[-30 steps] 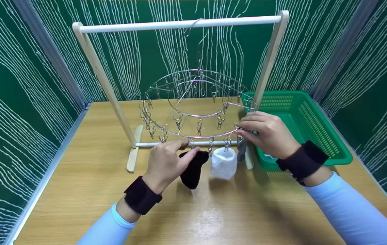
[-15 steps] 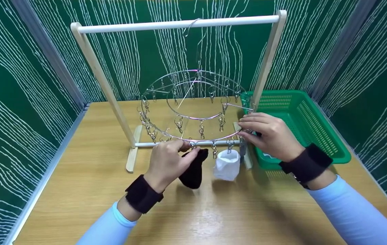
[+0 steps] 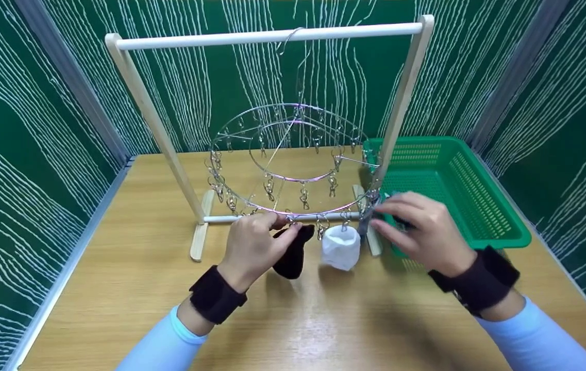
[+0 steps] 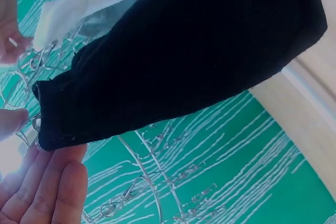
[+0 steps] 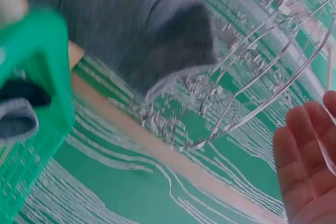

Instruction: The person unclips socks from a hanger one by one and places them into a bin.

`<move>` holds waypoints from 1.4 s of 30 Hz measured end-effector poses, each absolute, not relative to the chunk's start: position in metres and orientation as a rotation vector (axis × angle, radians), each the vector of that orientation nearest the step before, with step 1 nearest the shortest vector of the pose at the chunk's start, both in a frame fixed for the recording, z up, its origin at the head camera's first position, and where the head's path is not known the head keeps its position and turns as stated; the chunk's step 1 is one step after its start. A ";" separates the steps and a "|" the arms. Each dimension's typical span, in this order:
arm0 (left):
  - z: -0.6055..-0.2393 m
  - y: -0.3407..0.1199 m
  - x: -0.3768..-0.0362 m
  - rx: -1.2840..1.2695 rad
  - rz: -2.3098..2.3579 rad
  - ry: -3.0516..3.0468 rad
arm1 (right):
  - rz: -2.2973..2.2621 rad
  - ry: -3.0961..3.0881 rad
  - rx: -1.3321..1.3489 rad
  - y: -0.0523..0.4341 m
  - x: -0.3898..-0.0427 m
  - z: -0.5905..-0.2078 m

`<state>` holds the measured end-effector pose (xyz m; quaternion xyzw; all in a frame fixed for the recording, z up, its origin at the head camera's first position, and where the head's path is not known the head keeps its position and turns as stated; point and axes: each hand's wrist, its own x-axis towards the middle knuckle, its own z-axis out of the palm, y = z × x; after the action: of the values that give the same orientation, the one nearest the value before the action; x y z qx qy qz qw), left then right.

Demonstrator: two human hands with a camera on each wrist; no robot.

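A round metal clip hanger point(image 3: 305, 213) hangs from the rack by its hook. My left hand point(image 3: 254, 247) pinches a metal clip point(image 4: 37, 123) at its front edge, thumb and fingers at the cuff of a black sock point(image 3: 290, 257). That sock fills much of the left wrist view point(image 4: 189, 51). Beside it a white sock point(image 3: 340, 250) hangs from its own clip. My right hand point(image 3: 424, 232) is off the ring, fingers parted, just right of a grey sock point(image 5: 131, 30) on the hanger's right side. In the right wrist view its fingers point(image 5: 310, 156) hold nothing.
A wooden rack with a white top bar point(image 3: 267, 36) stands on the table point(image 3: 117, 288). Behind my right hand sits a green basket point(image 3: 509, 206), with dark and grey socks point(image 5: 21, 119) inside. Green walls with white lines surround the table.
My right hand has let go of the hanger's right edge and moved right and slightly down, its fingers parting. The left hand keeps its place at the black sock; the hanger has swayed slightly.
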<state>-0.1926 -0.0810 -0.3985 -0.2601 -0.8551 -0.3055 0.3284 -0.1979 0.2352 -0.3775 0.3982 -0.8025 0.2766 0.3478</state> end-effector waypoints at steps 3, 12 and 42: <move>-0.399 -0.081 -0.193 -0.673 -0.793 -2.249 | 0.693 -2.116 1.096 0.230 -0.191 -0.388; -0.402 -0.082 -0.195 -0.671 -0.810 -2.242 | 0.734 -2.334 1.252 0.207 -0.179 -0.428; -0.400 -0.084 -0.195 -0.679 -0.818 -2.237 | 1.531 -2.798 0.940 0.141 -0.215 -0.469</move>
<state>-0.1954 -0.0835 -0.3996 -0.2592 -0.8537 -0.3122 0.3263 -0.2147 0.1407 -0.4690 0.2817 -0.8379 0.4585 -0.0915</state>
